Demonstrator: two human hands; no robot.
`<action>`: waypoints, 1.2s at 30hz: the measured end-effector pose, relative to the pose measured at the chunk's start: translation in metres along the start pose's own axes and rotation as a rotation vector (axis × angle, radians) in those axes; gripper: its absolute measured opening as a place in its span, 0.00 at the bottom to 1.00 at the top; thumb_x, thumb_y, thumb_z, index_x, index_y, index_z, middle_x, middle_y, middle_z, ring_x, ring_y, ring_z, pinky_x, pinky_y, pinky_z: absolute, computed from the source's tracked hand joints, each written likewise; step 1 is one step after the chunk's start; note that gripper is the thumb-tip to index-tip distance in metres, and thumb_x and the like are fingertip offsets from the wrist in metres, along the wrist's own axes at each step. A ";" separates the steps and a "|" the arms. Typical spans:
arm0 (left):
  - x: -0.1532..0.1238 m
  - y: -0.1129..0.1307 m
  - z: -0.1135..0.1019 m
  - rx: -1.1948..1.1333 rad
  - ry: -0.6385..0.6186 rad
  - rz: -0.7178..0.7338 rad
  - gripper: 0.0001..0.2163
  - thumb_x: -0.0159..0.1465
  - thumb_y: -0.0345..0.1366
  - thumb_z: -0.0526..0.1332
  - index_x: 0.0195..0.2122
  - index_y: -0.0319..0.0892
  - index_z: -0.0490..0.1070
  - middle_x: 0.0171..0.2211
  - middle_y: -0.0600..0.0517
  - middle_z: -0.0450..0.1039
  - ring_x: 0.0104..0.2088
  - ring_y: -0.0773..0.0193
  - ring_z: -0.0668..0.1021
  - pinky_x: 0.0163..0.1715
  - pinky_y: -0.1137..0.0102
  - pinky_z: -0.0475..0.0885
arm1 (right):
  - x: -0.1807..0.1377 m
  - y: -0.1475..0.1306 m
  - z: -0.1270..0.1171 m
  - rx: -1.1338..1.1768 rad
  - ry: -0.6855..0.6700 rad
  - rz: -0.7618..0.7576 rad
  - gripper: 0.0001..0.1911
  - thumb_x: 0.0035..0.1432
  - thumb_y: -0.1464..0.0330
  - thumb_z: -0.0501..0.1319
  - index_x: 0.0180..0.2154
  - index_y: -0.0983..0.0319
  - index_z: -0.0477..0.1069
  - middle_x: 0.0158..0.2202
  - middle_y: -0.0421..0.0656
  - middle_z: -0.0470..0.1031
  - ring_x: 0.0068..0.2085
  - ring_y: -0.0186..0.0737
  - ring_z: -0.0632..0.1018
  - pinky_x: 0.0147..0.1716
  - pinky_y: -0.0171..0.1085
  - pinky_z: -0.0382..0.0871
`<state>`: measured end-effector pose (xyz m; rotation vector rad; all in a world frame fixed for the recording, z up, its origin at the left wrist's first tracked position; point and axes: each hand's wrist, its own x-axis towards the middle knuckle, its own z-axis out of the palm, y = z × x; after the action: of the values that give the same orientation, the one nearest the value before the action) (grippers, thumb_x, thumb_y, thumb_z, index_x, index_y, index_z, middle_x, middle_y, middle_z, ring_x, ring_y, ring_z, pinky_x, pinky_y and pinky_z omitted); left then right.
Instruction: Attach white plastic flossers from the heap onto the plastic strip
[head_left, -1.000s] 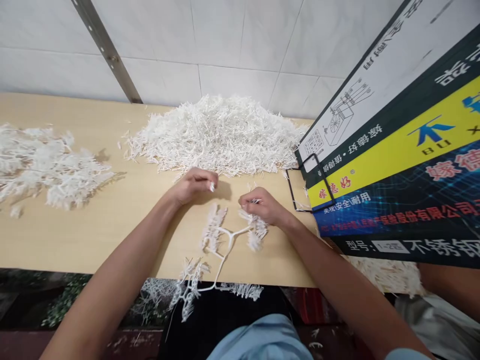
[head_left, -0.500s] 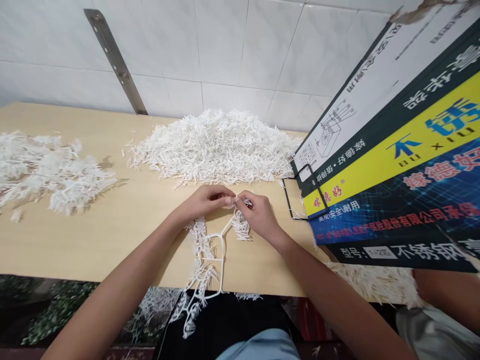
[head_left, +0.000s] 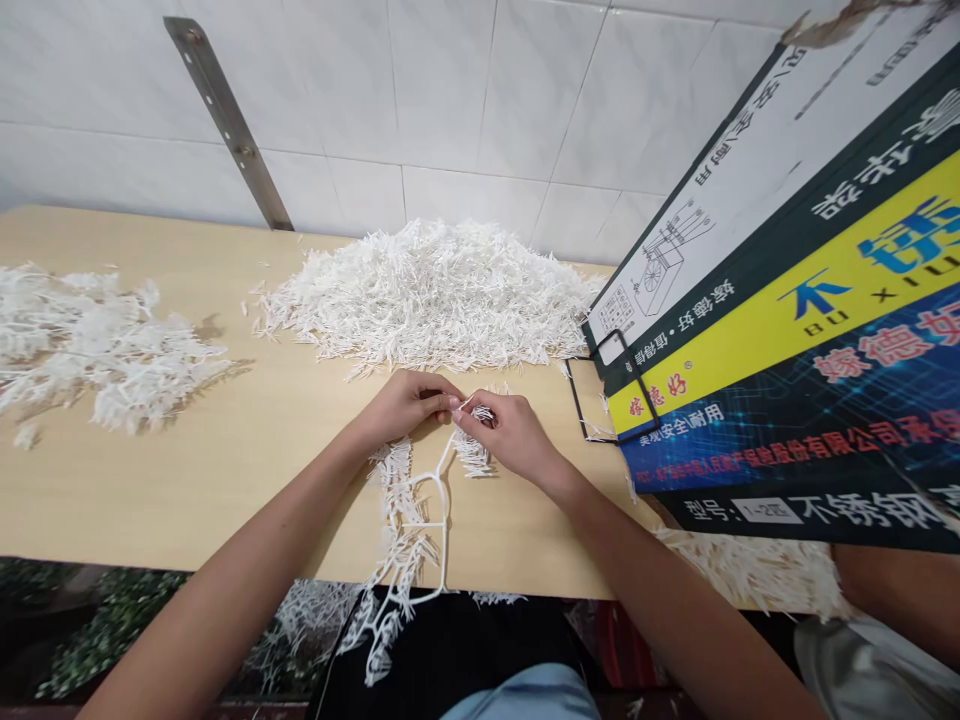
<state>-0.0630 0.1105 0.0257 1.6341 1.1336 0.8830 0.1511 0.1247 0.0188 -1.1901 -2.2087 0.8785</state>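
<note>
I see a heap of loose white sticks (head_left: 435,290) on the wooden table (head_left: 187,480) by the tiled wall (head_left: 480,90), tangled white frames (head_left: 97,345) far left, and a printed carton (head_left: 787,330) leaning at right.

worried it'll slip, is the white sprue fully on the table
Partly off: the white sprue overhangs the table at its near edge.

A white plastic frame (head_left: 401,490), branching and bristling with thin sticks, lies flat, overhanging the table's (head_left: 225,480) near edge.

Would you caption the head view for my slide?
Left hand and right hand pinch a white plastic sprue before a white heap.
</note>
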 end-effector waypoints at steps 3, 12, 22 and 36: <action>0.000 -0.004 0.001 -0.062 0.014 -0.019 0.13 0.66 0.44 0.66 0.38 0.38 0.83 0.30 0.47 0.79 0.31 0.63 0.78 0.36 0.68 0.73 | 0.000 -0.003 0.006 -0.099 0.056 -0.018 0.16 0.67 0.54 0.60 0.33 0.58 0.75 0.25 0.39 0.73 0.24 0.35 0.66 0.28 0.35 0.52; -0.003 0.005 0.001 0.150 -0.117 0.112 0.12 0.66 0.45 0.67 0.41 0.41 0.81 0.33 0.49 0.78 0.33 0.63 0.76 0.35 0.69 0.70 | -0.002 -0.004 0.010 -0.197 0.147 0.012 0.14 0.68 0.64 0.55 0.28 0.58 0.66 0.25 0.41 0.73 0.26 0.38 0.67 0.29 0.37 0.49; 0.000 -0.001 0.006 0.155 -0.056 0.100 0.20 0.57 0.43 0.74 0.49 0.42 0.77 0.31 0.55 0.71 0.30 0.67 0.70 0.31 0.70 0.66 | 0.005 -0.003 0.000 0.240 0.106 0.111 0.13 0.63 0.61 0.57 0.29 0.60 0.70 0.24 0.38 0.69 0.28 0.36 0.67 0.29 0.34 0.56; 0.001 -0.001 0.009 0.263 0.118 0.384 0.11 0.69 0.43 0.64 0.43 0.44 0.84 0.39 0.45 0.79 0.37 0.60 0.79 0.39 0.66 0.72 | 0.004 0.003 0.001 0.185 0.045 0.035 0.19 0.61 0.57 0.61 0.24 0.60 0.62 0.23 0.35 0.55 0.27 0.33 0.60 0.27 0.34 0.51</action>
<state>-0.0548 0.1092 0.0223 2.0845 1.0667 1.1218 0.1498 0.1293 0.0170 -1.1518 -2.0274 1.0352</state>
